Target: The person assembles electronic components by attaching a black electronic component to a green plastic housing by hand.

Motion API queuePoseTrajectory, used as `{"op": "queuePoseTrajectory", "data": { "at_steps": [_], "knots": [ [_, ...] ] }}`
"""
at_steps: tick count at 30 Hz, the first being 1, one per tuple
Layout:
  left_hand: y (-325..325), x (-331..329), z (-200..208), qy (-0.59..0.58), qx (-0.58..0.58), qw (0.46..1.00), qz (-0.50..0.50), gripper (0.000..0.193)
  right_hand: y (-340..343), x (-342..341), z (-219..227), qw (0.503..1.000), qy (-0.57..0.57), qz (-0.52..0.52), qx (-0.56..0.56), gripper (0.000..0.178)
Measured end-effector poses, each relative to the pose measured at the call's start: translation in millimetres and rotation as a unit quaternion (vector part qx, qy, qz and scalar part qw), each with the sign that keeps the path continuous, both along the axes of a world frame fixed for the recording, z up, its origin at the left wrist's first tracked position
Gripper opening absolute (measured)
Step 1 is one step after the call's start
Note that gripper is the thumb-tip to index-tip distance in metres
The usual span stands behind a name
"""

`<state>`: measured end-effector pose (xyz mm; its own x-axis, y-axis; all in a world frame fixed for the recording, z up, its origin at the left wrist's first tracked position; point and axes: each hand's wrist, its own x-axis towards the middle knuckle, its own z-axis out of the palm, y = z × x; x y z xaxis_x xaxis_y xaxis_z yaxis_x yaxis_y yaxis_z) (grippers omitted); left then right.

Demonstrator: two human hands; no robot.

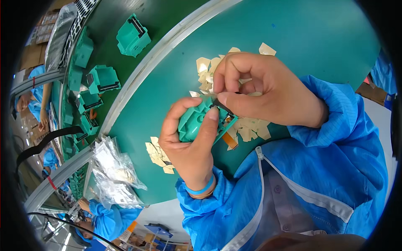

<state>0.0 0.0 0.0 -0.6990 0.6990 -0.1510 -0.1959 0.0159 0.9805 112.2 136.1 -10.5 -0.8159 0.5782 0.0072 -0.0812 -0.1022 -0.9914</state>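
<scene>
Green housing (193,121) sits clenched in my left hand (188,142) above the worktop (293,33), thumb across its top. My right hand (259,90) pinches a small dark part (222,105) at its edge. Beige scraps (247,127) lie beneath, bags (113,171) near my left. If my pinch slackens, I judge the part could drop among the scraps.

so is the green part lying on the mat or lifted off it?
Lifted. The left hand cups the green part above the green mat; the right hand pinches at its top edge.
</scene>
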Motion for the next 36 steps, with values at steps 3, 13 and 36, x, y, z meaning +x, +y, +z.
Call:
{"op": "queuePoseTrajectory", "data": {
  "at_steps": [3,13,36],
  "knots": [
    [2,3,1,-0.017,-0.001,1.000,0.002,0.028,3,4,3,1.000,0.001,0.000,-0.002,0.017],
    [4,1,2,0.007,-0.005,1.000,-0.017,0.038,6,2,5,1.000,0.001,0.006,-0.014,0.015],
    [8,-2,-25,-0.023,0.103,0.988,-0.112,0.042,42,31,13,0.965,-0.083,0.189,-0.160,0.015]
  ]
}}
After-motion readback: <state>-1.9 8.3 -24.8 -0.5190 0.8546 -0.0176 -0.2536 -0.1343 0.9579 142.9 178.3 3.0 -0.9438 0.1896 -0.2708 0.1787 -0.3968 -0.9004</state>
